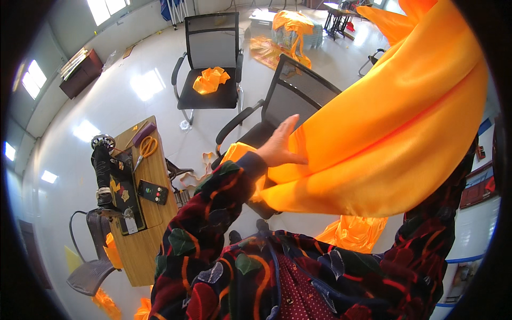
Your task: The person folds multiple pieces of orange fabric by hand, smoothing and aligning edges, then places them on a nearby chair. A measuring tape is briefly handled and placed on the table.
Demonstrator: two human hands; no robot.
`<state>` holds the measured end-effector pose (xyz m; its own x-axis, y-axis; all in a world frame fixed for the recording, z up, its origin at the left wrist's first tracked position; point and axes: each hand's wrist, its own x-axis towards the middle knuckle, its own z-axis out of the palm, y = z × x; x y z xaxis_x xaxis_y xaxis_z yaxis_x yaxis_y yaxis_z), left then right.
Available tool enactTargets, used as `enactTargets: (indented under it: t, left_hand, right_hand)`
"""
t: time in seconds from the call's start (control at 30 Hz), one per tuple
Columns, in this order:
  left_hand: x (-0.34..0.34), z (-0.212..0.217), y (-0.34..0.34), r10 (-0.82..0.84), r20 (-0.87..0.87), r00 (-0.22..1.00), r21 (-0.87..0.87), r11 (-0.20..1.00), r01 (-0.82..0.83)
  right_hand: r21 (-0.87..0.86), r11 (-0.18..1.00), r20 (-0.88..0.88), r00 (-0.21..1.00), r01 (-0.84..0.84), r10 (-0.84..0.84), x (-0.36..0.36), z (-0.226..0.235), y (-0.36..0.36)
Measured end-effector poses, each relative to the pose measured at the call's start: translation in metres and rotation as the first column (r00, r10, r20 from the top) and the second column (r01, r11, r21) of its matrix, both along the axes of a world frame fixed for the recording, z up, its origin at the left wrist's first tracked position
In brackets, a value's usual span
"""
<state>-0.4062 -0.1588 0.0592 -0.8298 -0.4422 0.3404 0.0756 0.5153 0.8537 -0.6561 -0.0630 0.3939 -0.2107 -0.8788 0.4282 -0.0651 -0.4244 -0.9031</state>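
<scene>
A large sheet of shiny orange fabric (384, 122) hangs in broad folds across the right side, raised up to the top edge. My left hand (281, 144) is against its left edge, thumb and fingers spread apart, not closed on it. My right arm goes up behind the cloth at the right, and the cloth hides that hand. Below my left wrist, more folded orange fabric (238, 151) lies by the seat of a black mesh chair (266, 114).
A wooden sewing table (152, 210) at left carries a black sewing machine (102, 170), orange-handled scissors (145, 150) and a phone (152, 192). Another black chair (212, 50) holds an orange cloth piece (211, 80). Orange fabric (354, 233) also lies on the floor near my feet.
</scene>
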Motion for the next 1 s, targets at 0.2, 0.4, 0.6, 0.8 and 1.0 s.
enactTargets:
  t: [0.2, 0.4, 0.6, 0.8, 1.0]
  left_hand:
    - [-0.033, 0.012, 0.045, -0.505, -0.102, 0.857, 0.152, 0.844, 0.515]
    - [0.041, 0.001, 0.099, -0.755, 0.052, 0.653, 0.507, 0.583, 0.634]
    - [0.074, -0.046, 0.113, -0.459, -0.097, 0.883, 0.733, 0.567, 0.375]
    - [0.106, -0.056, 0.063, -0.004, -0.272, 0.962, 0.902, 0.346, 0.257]
    - [0.128, -0.045, 0.039, 0.157, -0.345, 0.925, 0.915, 0.276, 0.294]
  right_hand:
    - [0.102, 0.988, 0.081, 0.991, -0.116, 0.108, 0.007, -0.025, -0.044]
    - [0.277, 0.931, 0.232, 0.957, -0.237, 0.175, 0.005, -0.098, -0.078]
    - [0.511, 0.816, 0.276, 0.951, -0.269, 0.141, 0.029, -0.232, -0.072]
    - [0.76, 0.485, 0.357, 0.901, -0.433, 0.246, 0.065, -0.344, -0.013]
    - [0.867, 0.325, 0.346, 0.926, -0.378, 0.152, 0.076, -0.385, 0.028]
